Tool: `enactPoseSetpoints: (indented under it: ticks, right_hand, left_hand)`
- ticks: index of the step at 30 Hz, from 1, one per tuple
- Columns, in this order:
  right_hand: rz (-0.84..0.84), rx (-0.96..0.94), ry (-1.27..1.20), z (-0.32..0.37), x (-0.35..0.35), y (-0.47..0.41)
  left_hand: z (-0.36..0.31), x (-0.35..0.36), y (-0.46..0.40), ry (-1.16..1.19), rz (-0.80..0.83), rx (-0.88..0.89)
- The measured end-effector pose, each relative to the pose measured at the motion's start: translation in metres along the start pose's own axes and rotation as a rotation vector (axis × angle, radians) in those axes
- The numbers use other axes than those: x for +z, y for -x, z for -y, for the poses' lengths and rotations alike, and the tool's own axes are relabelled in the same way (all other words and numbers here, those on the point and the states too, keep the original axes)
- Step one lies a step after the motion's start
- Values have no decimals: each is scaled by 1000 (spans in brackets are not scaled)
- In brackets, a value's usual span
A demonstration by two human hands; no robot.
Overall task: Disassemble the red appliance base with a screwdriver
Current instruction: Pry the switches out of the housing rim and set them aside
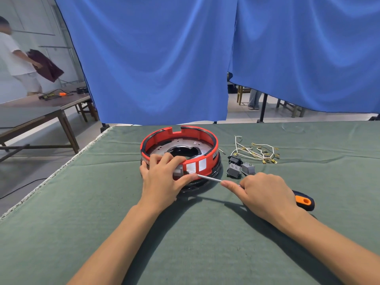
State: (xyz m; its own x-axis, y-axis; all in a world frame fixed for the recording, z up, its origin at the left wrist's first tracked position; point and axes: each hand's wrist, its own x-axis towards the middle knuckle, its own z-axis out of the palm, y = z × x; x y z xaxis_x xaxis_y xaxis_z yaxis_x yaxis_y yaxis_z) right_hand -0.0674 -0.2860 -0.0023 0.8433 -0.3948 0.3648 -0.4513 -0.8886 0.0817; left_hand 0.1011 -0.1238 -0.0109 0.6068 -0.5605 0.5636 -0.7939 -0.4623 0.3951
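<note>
The red appliance base point(207, 163), a round ring with a metal plate inside and a black underside, sits on the green cloth in the middle of the table. My left hand point(164, 177) grips its near wall, fingers curled over the rim and thumb beside a small grey part on the outside. My right hand point(261, 194) holds the screwdriver point(304, 201) by its black and orange handle, forefinger stretched along the metal shaft. The shaft tip meets the red wall next to my left thumb.
Two grey switches point(239, 169) and a black socket lie right of the base, with a bundle of white wires point(257, 151) behind them. The green table's left edge point(61, 167) runs diagonally. Blue curtains point(164, 58) hang behind. A person stands at another table far left.
</note>
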Motion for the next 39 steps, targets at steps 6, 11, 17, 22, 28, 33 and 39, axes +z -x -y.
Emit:
enactPoseSetpoints:
  ticks: [6, 11, 17, 22, 28, 33, 39]
  right_hand:
    - [-9, -29, 55, -3, -2, -3]
    - [-30, -146, 163, -13, -9, -19]
    - [-61, -216, 216, -18, -7, -28]
    - [-45, -212, 139, -23, -1, -32]
    - [-66, -295, 128, -31, 0, -49]
    - [-140, -393, 154, -34, 6, -68]
    - [-323, -501, 56, -40, 27, -87]
  left_hand:
    - [-1, 2, -1, 6, -26, -1]
    - [-1, 4, -3, 15, -43, -20]
    - [-3, 5, -2, 13, -57, -27]
    - [-4, 6, -2, -1, -61, -20]
    - [-4, 9, -3, 64, -104, 2]
    - [-4, 9, -4, 81, -105, -3]
    - [-6, 9, -5, 92, -108, -1]
